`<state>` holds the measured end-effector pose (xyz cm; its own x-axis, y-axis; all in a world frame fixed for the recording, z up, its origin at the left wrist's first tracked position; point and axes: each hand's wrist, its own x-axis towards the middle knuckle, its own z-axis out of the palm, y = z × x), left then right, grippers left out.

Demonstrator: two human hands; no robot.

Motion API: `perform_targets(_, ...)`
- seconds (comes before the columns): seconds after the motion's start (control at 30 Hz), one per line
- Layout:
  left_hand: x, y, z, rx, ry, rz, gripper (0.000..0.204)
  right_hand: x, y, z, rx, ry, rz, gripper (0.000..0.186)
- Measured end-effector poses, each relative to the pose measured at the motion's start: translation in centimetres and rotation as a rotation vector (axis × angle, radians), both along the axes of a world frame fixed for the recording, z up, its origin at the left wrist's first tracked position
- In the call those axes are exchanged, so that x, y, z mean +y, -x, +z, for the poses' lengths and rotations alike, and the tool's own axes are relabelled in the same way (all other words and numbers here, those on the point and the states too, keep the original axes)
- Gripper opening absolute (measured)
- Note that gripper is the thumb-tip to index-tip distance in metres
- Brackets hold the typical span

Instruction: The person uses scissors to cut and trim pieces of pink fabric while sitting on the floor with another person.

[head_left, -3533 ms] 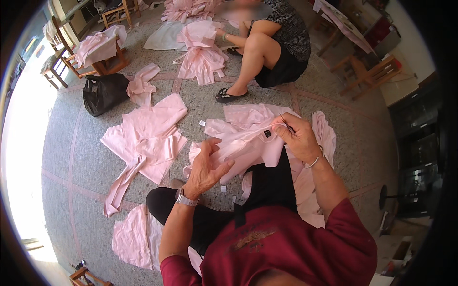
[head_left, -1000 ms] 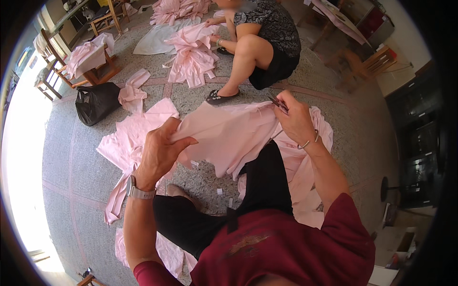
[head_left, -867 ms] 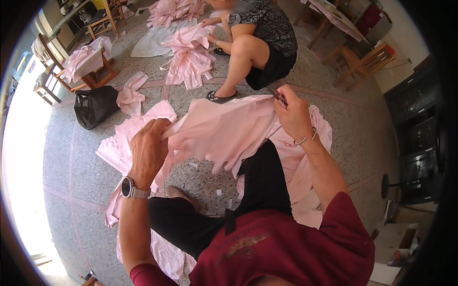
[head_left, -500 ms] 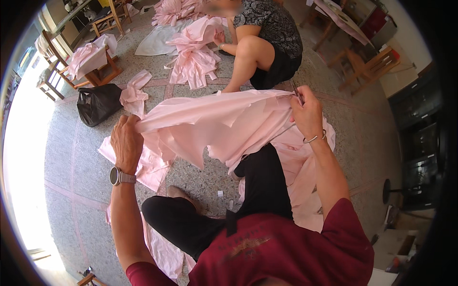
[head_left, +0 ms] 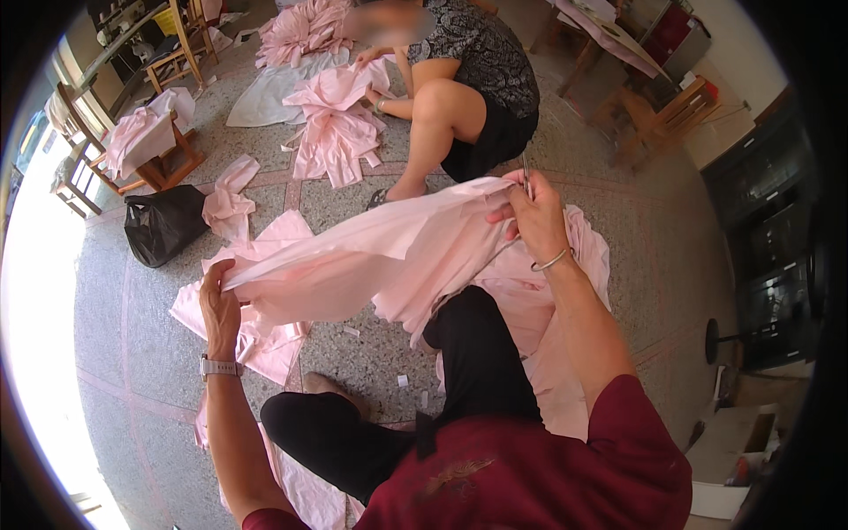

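A pale pink garment piece (head_left: 353, 265) is stretched between my hands above my knees. At its left end my left hand (head_left: 221, 305) is closed, pinching the edge between thumb and fingers. My right hand (head_left: 534, 212) grips the upper right corner, higher and farther away. A thin metal tool (head_left: 527, 168), its kind not plain, sticks up out of the right hand. More pink cloth (head_left: 565, 309) lies heaped beside my right knee, and a flat pink piece (head_left: 274, 349) is on the floor beneath my left hand.
Ahead, a crouching person (head_left: 477, 71) handles a pink garment (head_left: 336, 115). A black plastic bag (head_left: 163, 225) stands at the left, near a wooden chair (head_left: 155, 159) draped with pink cloth. Farther right are a table (head_left: 609, 35) and a wooden chair (head_left: 671, 115). Paper scraps (head_left: 403, 381) dot the speckled floor.
My left hand has come lower and nearer, drawing the cloth's left end down. The right hand has shifted slightly left and nearer. Both still hold the garment piece. The view has shifted a little.
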<state>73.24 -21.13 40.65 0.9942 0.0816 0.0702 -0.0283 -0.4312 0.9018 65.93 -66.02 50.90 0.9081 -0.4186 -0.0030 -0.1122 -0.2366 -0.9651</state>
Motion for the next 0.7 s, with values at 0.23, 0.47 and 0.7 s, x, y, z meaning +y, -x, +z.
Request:
perform_targets(0.23, -0.5, 0.2, -4.4, 0.009, -0.15, -0.112, 0.03, 1.5, -1.0, -0.8, -0.166, -0.159, -0.046, 0.016)
perform_targets(0.47, -6.7, 3.9, -1.0, 0.014, -0.286, -0.376, 0.053, 5.4, -0.6, -2.1, -0.223, -0.306, 0.033, 0.013)
perform_targets(0.7, -16.7, 11.0, 3.6, 0.159, 0.231, -0.635, 0.052, 14.5, 2.0, -7.5, -0.414, -0.082, 0.15, 0.015)
